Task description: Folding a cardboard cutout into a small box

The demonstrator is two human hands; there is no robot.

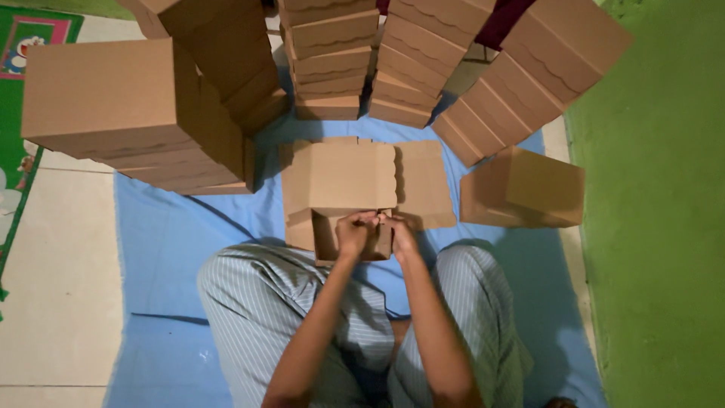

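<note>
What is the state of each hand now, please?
Left hand: closed, gripping the edge of the half-folded cardboard box.
Right hand: closed, gripping the same edge.

stacked cardboard boxes (113, 106), blue sheet (166, 249), green wall (657, 227)

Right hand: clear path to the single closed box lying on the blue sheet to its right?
Probably yes. The right hand is on the half-folded box, and the single closed box lies on the same side on the blue sheet with bare sheet between them. Whether the arm stretches that far is uncertain.
</note>
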